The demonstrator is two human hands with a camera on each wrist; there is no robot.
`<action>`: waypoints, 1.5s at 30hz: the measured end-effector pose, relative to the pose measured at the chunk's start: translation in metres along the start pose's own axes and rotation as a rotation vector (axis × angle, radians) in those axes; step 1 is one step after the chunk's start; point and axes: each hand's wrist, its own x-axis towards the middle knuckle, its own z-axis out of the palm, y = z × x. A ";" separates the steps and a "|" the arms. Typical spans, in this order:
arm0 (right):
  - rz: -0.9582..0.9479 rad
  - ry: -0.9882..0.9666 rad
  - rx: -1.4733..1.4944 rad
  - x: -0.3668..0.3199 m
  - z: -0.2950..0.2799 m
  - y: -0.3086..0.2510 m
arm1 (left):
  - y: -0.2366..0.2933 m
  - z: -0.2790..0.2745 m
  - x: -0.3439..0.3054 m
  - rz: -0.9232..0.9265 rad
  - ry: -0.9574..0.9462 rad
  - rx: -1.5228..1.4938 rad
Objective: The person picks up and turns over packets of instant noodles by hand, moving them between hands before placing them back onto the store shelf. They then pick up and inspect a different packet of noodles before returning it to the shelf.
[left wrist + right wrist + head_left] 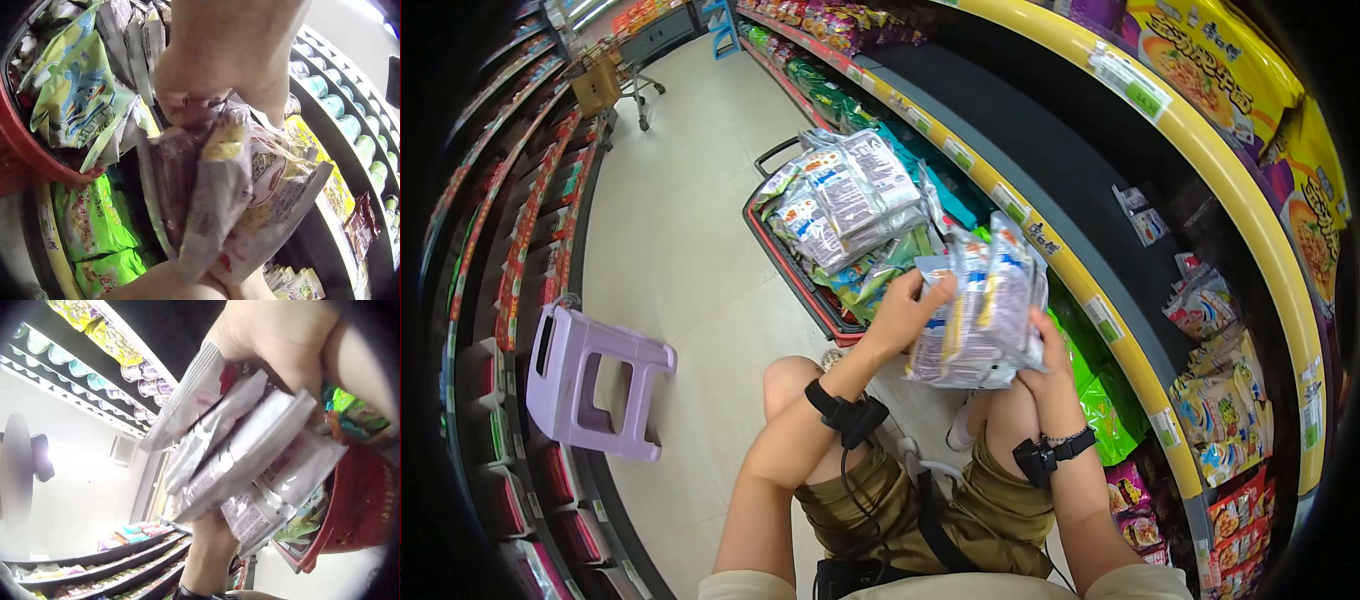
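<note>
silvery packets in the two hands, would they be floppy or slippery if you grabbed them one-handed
The silvery packets would probably slide over one another: several are bunched and their surfaces look glossy. Their flat sealed ends likely bend easily, being thin. Grabbed one-handed, some might slip out, as the left hand and right hand share the bunch.

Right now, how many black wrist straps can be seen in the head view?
2: the left strap worn behind the left hand, the right strap worn behind the right hand. Neither is hidden.
</note>
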 end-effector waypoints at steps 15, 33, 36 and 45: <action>-0.106 -0.305 0.245 0.019 0.034 0.002 | 0.023 -0.017 -0.013 0.570 0.268 0.783; -0.033 -0.185 -0.270 -0.004 0.029 -0.001 | 0.005 -0.001 0.004 0.107 0.160 0.074; 0.006 -0.054 -0.106 -0.015 0.040 -0.013 | 0.011 0.006 0.005 0.033 0.100 -0.122; -0.068 -0.124 0.078 -0.013 0.014 -0.013 | 0.014 0.013 0.009 -0.137 -0.189 -0.157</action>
